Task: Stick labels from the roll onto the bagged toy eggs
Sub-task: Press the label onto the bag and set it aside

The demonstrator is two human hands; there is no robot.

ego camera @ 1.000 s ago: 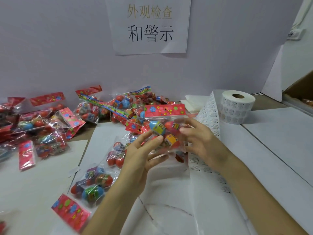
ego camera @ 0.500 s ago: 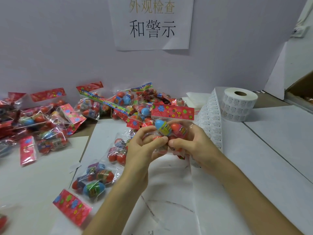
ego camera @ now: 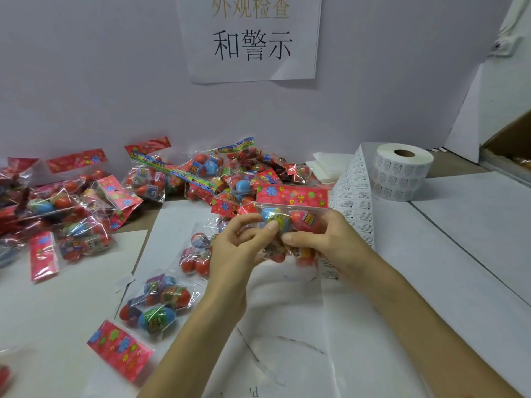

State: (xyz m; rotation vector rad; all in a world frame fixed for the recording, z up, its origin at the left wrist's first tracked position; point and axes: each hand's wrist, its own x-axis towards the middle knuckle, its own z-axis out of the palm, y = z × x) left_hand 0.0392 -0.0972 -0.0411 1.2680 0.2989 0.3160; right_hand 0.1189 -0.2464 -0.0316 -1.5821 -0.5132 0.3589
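Observation:
Both hands hold one clear bag of toy eggs [ego camera: 291, 196] with a red flowered header, raised above the table centre. My left hand [ego camera: 238, 248] pinches its front with thumb and fingers. My right hand [ego camera: 327, 242] grips it from the right, thumb pressed on the front. The white label roll [ego camera: 402, 170] stands at the back right, and its strip of labels [ego camera: 356, 202] trails forward behind my right hand. Whether a label sits under my thumbs is hidden.
A heap of bagged eggs [ego camera: 207, 179] lies along the back wall and more bags [ego camera: 57, 214] at the left. Two bags [ego camera: 155, 308] lie near my left forearm. White paper sheets [ego camera: 459, 239] cover the table. A paper sign [ego camera: 253, 38] hangs on the wall.
My hands have closed together on the bag: the open left fingers and right hand drew in and now pinch its front. The bag sits slightly higher and nearer the strip.

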